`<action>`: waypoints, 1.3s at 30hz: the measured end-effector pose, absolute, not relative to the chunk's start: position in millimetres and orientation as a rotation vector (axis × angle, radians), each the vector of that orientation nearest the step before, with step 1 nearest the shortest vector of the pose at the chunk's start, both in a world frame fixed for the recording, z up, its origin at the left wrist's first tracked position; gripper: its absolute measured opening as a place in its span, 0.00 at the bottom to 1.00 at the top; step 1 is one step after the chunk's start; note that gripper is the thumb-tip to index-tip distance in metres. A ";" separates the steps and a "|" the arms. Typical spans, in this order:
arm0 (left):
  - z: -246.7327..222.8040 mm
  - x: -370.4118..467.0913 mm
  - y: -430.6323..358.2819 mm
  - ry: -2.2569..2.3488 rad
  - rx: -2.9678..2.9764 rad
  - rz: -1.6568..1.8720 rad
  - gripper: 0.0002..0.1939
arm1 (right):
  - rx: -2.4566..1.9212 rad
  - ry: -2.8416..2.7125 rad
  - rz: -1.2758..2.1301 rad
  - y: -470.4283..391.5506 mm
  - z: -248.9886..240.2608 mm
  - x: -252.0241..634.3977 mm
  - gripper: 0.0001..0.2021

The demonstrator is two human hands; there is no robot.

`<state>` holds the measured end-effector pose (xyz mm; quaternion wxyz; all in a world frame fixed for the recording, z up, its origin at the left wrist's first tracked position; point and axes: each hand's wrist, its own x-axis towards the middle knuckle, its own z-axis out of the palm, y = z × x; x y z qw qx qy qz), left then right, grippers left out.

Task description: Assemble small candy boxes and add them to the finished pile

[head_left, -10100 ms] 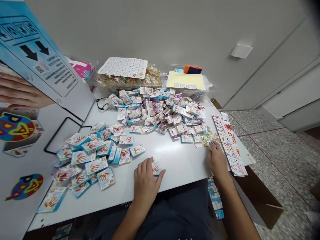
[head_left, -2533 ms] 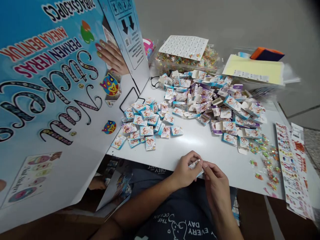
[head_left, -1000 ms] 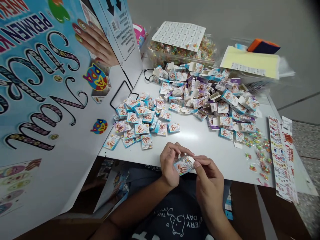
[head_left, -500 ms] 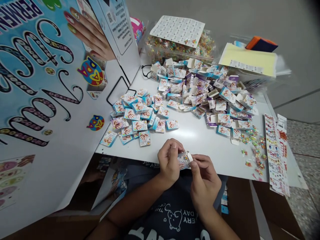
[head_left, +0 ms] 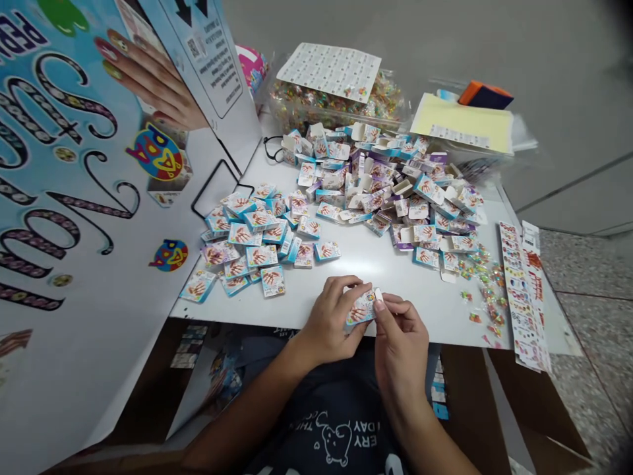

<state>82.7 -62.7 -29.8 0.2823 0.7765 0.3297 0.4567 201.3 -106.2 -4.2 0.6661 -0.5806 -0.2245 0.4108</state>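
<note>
Just off the table's front edge, a small blue-and-white printed carton [head_left: 361, 308] is held between both hands. My left hand [head_left: 332, 321] is closed around its left side, fingers over the top. At the carton's right end, my right hand [head_left: 403, 336] pinches a white end flap with the thumb. What is inside the carton is hidden. Ahead and to the left lies a pile of closed-looking cartons [head_left: 262, 256]. A larger heap of cartons, many with raised flaps [head_left: 378, 188], spreads across the back and right of the white table [head_left: 346, 267].
A large printed display box [head_left: 163, 284] stands at left. Behind the heap are a clear container of colourful packets [head_left: 341, 99] and a yellow sheet [head_left: 462, 124]. At right lie small candy-like packets [head_left: 494, 297] and sticker strips [head_left: 523, 297]. Cardboard boxes [head_left: 467, 409] sit below the table.
The view has shifted slightly. My left hand has changed its hold, showing more of the carton's printed face. My right thumb now presses on the carton's end flap.
</note>
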 end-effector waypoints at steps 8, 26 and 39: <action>-19.7 80.3 -68.4 0.502 1.406 0.900 0.23 | -1.136 -0.631 1.175 -110.4 5.0 216.8 0.18; -21.0 86.0 -63.5 0.509 1.340 1.047 0.28 | -1.318 -0.959 0.883 -118.1 16.6 215.8 0.15; -11.1 76.4 -64.4 0.711 1.417 0.742 0.25 | -1.200 -1.825 0.757 -117.5 9.7 250.2 0.09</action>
